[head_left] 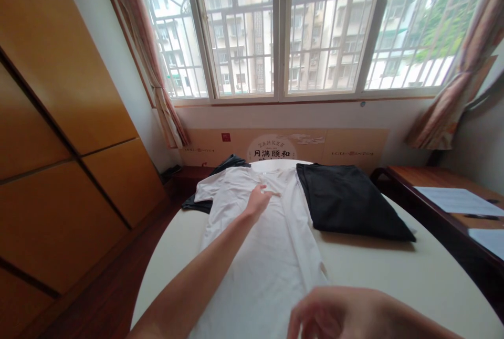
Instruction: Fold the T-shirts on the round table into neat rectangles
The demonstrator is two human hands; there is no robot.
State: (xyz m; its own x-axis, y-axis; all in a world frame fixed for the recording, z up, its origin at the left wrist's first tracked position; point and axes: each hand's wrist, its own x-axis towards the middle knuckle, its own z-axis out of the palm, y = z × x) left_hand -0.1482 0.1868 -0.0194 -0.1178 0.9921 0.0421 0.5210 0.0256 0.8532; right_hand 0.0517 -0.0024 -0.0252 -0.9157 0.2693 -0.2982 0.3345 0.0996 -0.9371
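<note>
A white T-shirt [260, 244] lies lengthwise on a round cream table [394, 271], its right side folded inward. My left hand [258, 200] reaches far forward and rests on the shirt's chest below the collar, fingers pressed on the cloth and pinching a small fold. My right hand [334, 313] hovers near the bottom of the view over the shirt's hem, fingers curled loosely, blurred. A folded black garment [350, 200] lies to the right of the shirt. A dark grey garment [220, 168] pokes out from under the shirt's left shoulder.
A wooden wardrobe [59, 134] fills the left side. A dark wooden desk [444, 187] with papers [457, 200] stands at the right. A barred window [283, 29] with curtains spans the back wall above a cardboard panel with printed characters [271, 147].
</note>
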